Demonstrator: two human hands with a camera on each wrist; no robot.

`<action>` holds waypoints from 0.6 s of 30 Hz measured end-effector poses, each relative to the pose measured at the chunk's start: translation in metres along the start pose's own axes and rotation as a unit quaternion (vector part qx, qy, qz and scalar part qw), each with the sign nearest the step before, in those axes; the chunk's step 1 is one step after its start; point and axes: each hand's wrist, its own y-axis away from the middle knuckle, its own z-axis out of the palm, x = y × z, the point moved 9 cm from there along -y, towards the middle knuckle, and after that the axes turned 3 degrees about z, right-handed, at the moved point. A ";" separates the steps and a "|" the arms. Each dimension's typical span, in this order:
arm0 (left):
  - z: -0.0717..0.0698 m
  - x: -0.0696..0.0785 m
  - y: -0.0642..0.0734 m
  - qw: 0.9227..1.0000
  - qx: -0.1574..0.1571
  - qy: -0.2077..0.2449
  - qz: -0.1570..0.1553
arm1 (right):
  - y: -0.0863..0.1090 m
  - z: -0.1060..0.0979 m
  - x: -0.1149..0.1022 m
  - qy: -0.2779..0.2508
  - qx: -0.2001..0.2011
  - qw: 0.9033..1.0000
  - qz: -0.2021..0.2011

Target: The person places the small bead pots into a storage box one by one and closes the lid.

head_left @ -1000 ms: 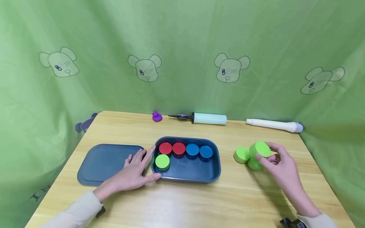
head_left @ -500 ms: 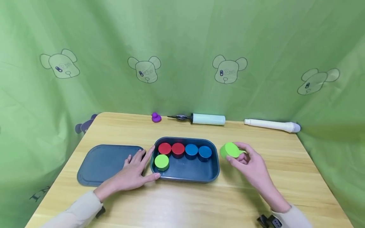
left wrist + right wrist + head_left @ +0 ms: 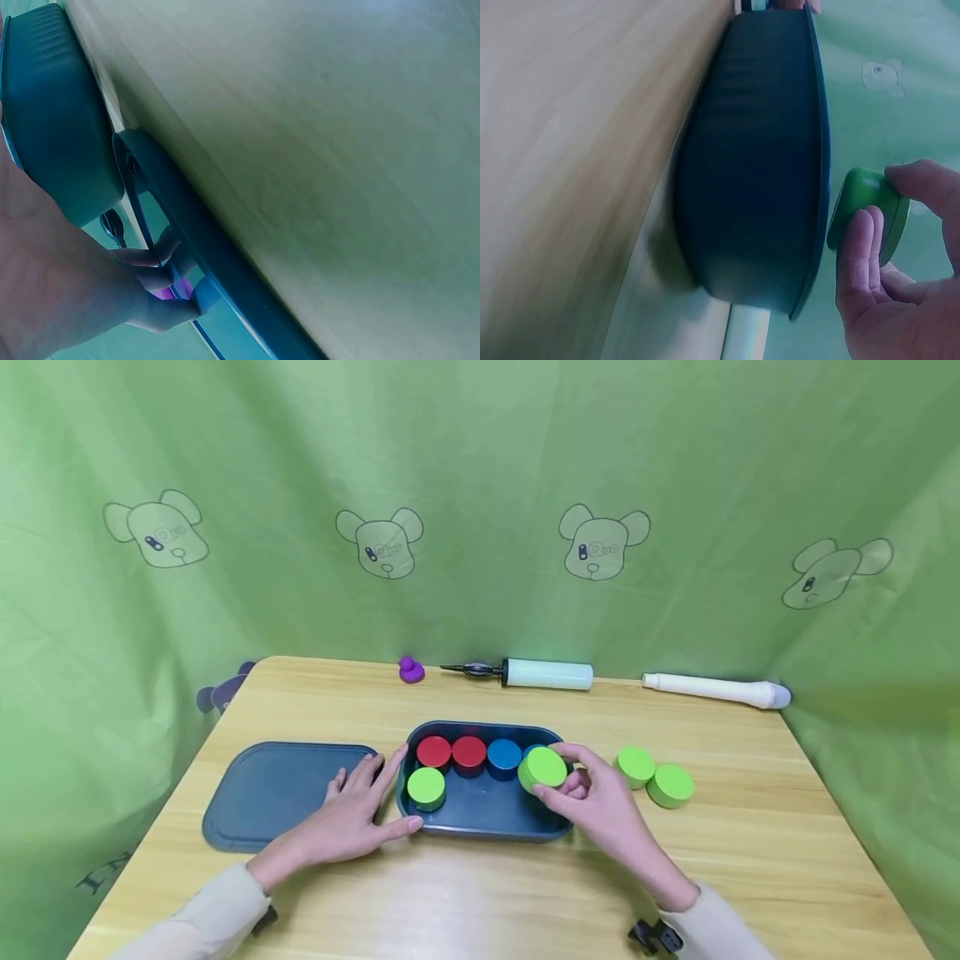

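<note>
Left hand [image 3: 347, 827]: fingers spread, thumb and index fingertip at the left end of the navy plastic box [image 3: 487, 836], the other fingertips over the right end of the flat navy lid [image 3: 277, 793]; whether they touch the lid I cannot tell
Right hand [image 3: 596, 797]: pinches the raised lime-green cylinder [image 3: 543, 769] between thumb and fingertips, thumb on its near side
Raised cylinder to hand: at the fingertips, to the left of the palm, slightly tilted; squat and round, so no long axis stands out; the right hand is plainly the nearer
Raised cylinder to box: above the right end, just beyond the rim in the right wrist view, partly hiding the right blue cylinder [image 3: 533, 748] in the head view; the box floor lies below and to its left
Front left of box: the seated green cylinder [image 3: 426, 787], upright
Right of box: two loose green cylinders [image 3: 671, 785], side by side on the wooden table [image 3: 465, 902]
Back row of box: two red cylinders [image 3: 469, 753], then the left blue cylinder [image 3: 504, 757] and the right one
Far table edge: purple duck [image 3: 410, 671], hand pump [image 3: 547, 674] with its nozzle leftward, white microphone-shaped toy [image 3: 705, 688]
Backdrop: green curtain [image 3: 480, 452] printed with animal faces
</note>
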 end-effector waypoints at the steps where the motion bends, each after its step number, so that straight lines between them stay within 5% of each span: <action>1: 0.000 0.000 0.000 1.000 0.000 -0.001 0.000 | -0.001 0.004 -0.001 0.007 -0.004 1.000 -0.002; 18: 0.001 0.001 0.000 1.000 0.005 -0.004 0.001 | -0.021 0.080 -0.009 0.125 -0.060 0.990 -0.012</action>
